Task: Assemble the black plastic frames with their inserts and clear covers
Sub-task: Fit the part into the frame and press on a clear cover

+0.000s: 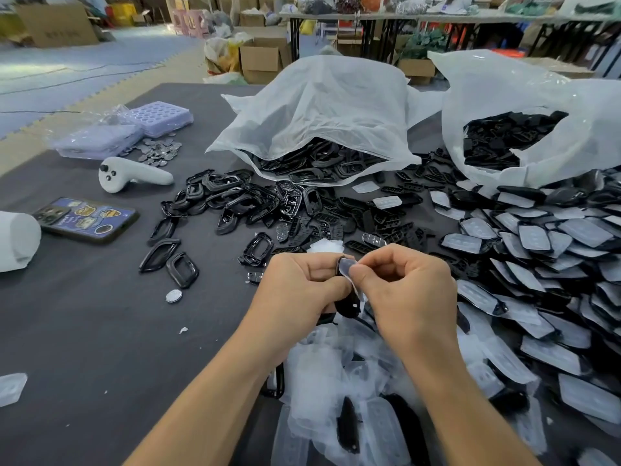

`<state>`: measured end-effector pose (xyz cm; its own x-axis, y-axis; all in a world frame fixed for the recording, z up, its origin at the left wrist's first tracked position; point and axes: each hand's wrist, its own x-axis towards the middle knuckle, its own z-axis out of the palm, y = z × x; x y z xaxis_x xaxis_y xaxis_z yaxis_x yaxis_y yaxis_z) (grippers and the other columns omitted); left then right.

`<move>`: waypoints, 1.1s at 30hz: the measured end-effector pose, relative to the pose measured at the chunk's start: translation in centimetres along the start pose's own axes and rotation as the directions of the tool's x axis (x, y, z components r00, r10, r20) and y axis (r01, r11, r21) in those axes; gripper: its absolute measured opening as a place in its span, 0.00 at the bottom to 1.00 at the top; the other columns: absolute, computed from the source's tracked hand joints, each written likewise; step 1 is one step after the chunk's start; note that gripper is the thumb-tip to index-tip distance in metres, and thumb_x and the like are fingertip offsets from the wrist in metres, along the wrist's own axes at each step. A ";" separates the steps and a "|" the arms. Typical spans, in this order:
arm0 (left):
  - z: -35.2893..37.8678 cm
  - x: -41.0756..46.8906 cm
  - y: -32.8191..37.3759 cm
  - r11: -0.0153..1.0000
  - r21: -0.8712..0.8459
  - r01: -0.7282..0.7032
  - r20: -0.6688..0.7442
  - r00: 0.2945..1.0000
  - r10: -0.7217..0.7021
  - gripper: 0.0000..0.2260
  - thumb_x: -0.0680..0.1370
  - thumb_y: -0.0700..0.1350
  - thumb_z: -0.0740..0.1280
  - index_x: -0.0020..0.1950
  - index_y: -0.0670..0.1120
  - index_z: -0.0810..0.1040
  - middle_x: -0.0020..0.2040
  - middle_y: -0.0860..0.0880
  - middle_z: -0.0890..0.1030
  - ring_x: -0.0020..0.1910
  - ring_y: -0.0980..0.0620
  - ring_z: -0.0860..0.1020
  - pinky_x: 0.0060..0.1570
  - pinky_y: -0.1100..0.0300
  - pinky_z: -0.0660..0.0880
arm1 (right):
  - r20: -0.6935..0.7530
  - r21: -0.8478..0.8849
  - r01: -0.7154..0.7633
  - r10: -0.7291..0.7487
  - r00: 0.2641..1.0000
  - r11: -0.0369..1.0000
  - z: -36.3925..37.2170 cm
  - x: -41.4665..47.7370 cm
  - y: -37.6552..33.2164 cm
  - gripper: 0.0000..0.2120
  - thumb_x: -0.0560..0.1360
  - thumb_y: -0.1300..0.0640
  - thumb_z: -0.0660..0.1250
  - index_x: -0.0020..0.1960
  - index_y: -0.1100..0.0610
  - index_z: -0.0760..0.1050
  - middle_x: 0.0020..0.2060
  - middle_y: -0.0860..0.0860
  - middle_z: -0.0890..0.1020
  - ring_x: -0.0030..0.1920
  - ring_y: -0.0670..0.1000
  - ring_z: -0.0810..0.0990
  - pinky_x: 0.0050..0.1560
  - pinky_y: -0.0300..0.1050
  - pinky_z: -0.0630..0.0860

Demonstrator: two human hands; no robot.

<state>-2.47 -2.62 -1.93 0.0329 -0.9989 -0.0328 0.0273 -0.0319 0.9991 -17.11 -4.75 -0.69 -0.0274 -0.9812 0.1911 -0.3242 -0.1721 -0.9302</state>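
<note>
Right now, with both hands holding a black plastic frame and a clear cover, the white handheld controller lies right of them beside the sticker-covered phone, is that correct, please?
Not quite: the head view shows the white handheld controller left of the left hand and right hand. The rest holds: it lies beside the sticker-covered phone, and the hands hold the black plastic frame and clear cover.

Two hands, the left hand and the right hand, are holding one frame and one cover. Two bags are sitting on the table. One phone, one controller and one lone coin cell are lying at left. Loose frames, heaped coin cells and finished pieces are lying in heaps too many to count.
</note>
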 end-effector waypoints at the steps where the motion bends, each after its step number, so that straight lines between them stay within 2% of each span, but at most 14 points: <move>1: 0.0 0.0 0.0 1.000 -0.002 0.010 0.010 1.000 -0.010 0.13 0.78 0.33 0.71 0.53 0.50 0.89 0.43 0.41 0.88 0.39 0.48 0.73 0.36 0.59 0.70 | 0.005 -0.001 -0.003 0.003 1.000 1.000 -0.1 0.1 0.1 0.09 0.70 0.53 0.81 0.38 0.43 0.82 0.27 0.41 0.83 0.27 0.40 0.80 0.27 0.29 0.70; 3: -0.1 -0.1 0.1 0.999 -0.039 0.031 0.054 0.998 -0.028 0.14 0.78 0.31 0.70 0.55 0.47 0.88 0.45 0.42 0.87 0.39 0.48 0.76 0.40 0.61 0.71 | 0.029 0.013 -0.016 0.015 0.999 1.000 -0.2 0.3 0.3 0.09 0.70 0.55 0.81 0.37 0.44 0.83 0.27 0.42 0.83 0.26 0.40 0.78 0.26 0.29 0.69; 5: -0.3 -0.1 0.2 0.989 -0.130 0.066 0.107 0.993 -0.052 0.12 0.79 0.31 0.67 0.56 0.42 0.87 0.46 0.40 0.86 0.40 0.52 0.83 0.43 0.64 0.79 | 0.060 0.039 -0.028 0.026 0.998 0.999 -0.5 0.6 0.5 0.09 0.70 0.57 0.80 0.37 0.45 0.84 0.28 0.44 0.83 0.26 0.40 0.78 0.27 0.30 0.70; 7: -0.3 -0.1 0.4 0.974 -0.197 0.115 0.120 0.988 -0.092 0.10 0.81 0.35 0.66 0.56 0.39 0.86 0.41 0.40 0.79 0.40 0.51 0.82 0.47 0.62 0.82 | 0.091 0.047 -0.037 0.032 0.995 0.998 -0.7 0.9 0.7 0.09 0.70 0.58 0.79 0.37 0.46 0.84 0.29 0.46 0.84 0.28 0.42 0.79 0.29 0.33 0.73; 9: -0.4 0.0 0.4 0.969 -0.196 0.148 0.106 0.986 -0.129 0.10 0.82 0.38 0.65 0.55 0.42 0.87 0.42 0.39 0.72 0.44 0.47 0.81 0.49 0.60 0.83 | 0.122 0.051 -0.042 0.036 0.992 0.998 -0.9 1.1 0.8 0.08 0.71 0.59 0.79 0.37 0.48 0.85 0.30 0.47 0.85 0.30 0.45 0.81 0.32 0.37 0.77; 14: -0.2 -0.1 0.4 0.971 -0.193 0.145 0.156 0.981 -0.115 0.12 0.81 0.34 0.65 0.58 0.42 0.87 0.55 0.36 0.85 0.55 0.42 0.85 0.57 0.53 0.83 | 0.179 0.035 -0.020 0.014 0.984 0.999 -1.2 1.2 0.8 0.08 0.72 0.59 0.78 0.37 0.49 0.84 0.31 0.48 0.85 0.31 0.44 0.81 0.32 0.34 0.74; 18: 0.0 -0.3 0.4 0.967 -0.215 0.139 0.132 0.985 -0.113 0.11 0.78 0.33 0.68 0.56 0.41 0.87 0.54 0.37 0.87 0.55 0.40 0.86 0.54 0.54 0.83 | 0.105 -0.060 0.032 -0.026 0.994 0.998 -0.9 0.8 0.6 0.09 0.71 0.55 0.79 0.36 0.46 0.82 0.28 0.43 0.83 0.27 0.41 0.78 0.27 0.29 0.70; 21: -0.1 -0.3 0.4 0.979 -0.176 0.107 0.104 0.991 -0.090 0.17 0.77 0.26 0.66 0.57 0.42 0.87 0.51 0.37 0.87 0.52 0.42 0.87 0.49 0.59 0.83 | 0.043 -0.116 0.031 -0.027 0.999 0.993 -0.6 0.6 0.5 0.09 0.68 0.49 0.80 0.38 0.45 0.80 0.29 0.42 0.82 0.28 0.42 0.78 0.28 0.32 0.71; 23: -0.2 -0.2 0.6 0.986 -0.144 0.089 0.091 0.993 -0.076 0.19 0.76 0.24 0.65 0.57 0.42 0.87 0.50 0.36 0.87 0.48 0.44 0.87 0.44 0.62 0.82 | 0.058 -0.093 0.005 0.000 0.998 0.996 -0.5 0.7 0.7 0.09 0.69 0.49 0.79 0.38 0.47 0.79 0.30 0.44 0.82 0.28 0.41 0.76 0.29 0.33 0.71; 25: -0.1 -0.2 0.7 0.992 -0.106 0.068 0.066 0.996 -0.061 0.20 0.75 0.23 0.65 0.57 0.43 0.87 0.48 0.34 0.87 0.41 0.46 0.82 0.38 0.64 0.75 | 0.079 -0.087 0.008 -0.002 0.997 0.996 -0.4 0.8 0.9 0.09 0.70 0.50 0.78 0.37 0.48 0.79 0.29 0.45 0.82 0.27 0.41 0.75 0.30 0.33 0.71; 26: 0.0 -0.2 0.7 0.994 -0.090 0.059 0.047 0.997 -0.055 0.21 0.74 0.23 0.64 0.56 0.43 0.87 0.47 0.37 0.87 0.39 0.47 0.82 0.37 0.64 0.75 | 0.082 -0.091 0.016 -0.009 0.997 0.996 -0.3 0.8 0.9 0.09 0.70 0.50 0.78 0.36 0.48 0.78 0.29 0.45 0.81 0.27 0.41 0.75 0.30 0.32 0.71; 29: 0.3 -0.2 0.7 0.997 -0.057 0.045 -0.010 0.999 -0.045 0.22 0.73 0.23 0.65 0.55 0.45 0.88 0.47 0.40 0.88 0.47 0.43 0.87 0.43 0.62 0.80 | 0.097 -0.074 0.020 -0.013 0.995 0.997 -0.1 0.8 1.0 0.08 0.70 0.50 0.77 0.38 0.46 0.79 0.28 0.44 0.81 0.27 0.40 0.74 0.30 0.32 0.70; 33: 0.5 -0.2 0.7 0.996 -0.073 0.056 -0.046 0.997 -0.059 0.23 0.73 0.23 0.65 0.53 0.47 0.88 0.49 0.36 0.87 0.46 0.41 0.79 0.48 0.50 0.74 | 0.139 0.054 -0.022 0.015 0.990 0.998 -0.2 1.0 1.2 0.04 0.71 0.52 0.75 0.39 0.47 0.81 0.27 0.43 0.80 0.27 0.40 0.73 0.29 0.34 0.69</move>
<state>-2.93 -2.44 -1.17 0.0767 -0.9927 -0.0931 0.1023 -0.0851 0.9911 -17.74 -5.91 -1.57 0.0993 -0.9862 0.1322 -0.2718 -0.1547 -0.9499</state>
